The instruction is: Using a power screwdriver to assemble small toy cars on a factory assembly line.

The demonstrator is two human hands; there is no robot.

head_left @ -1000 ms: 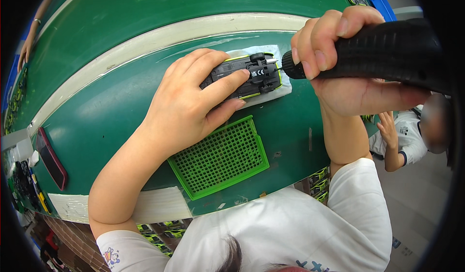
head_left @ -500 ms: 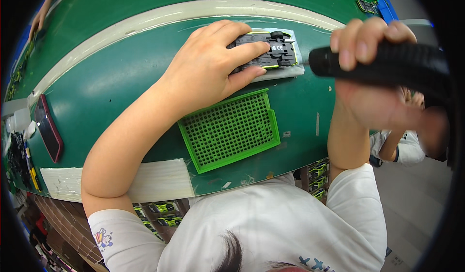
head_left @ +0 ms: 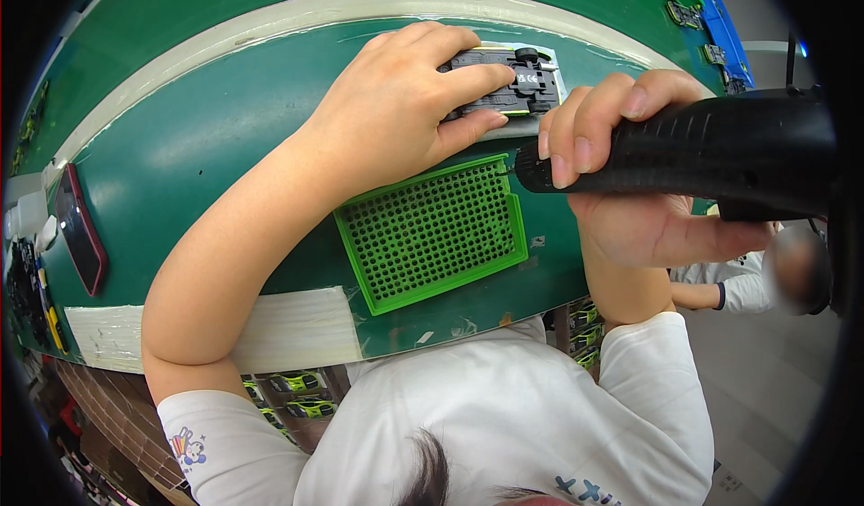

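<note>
My left hand (head_left: 409, 96) is closed around a toy car (head_left: 533, 81) that lies upside down, its black underside and wheels facing up. A pale cloth pad (head_left: 517, 130) lies beneath the car. In my right hand (head_left: 634, 227) is a black electric screwdriver (head_left: 711, 150), held level with its nose pointing left. The thin bit at its nose is over the far right corner of a bright green tray (head_left: 441, 292) filled with rows of small holes. Whether a screw sits on the bit is too small to tell.
A red-edged phone (head_left: 81, 229) lies at the left, near pens (head_left: 49, 308). Pale tape (head_left: 297, 330) covers part of the near table edge. A raised white strip (head_left: 297, 13) curves along the far side. Another person's arm (head_left: 697, 295) shows at the right.
My right hand has brought the screwdriver left and nearer, from beside the car to the tray's far corner. My left hand stays on the car.
</note>
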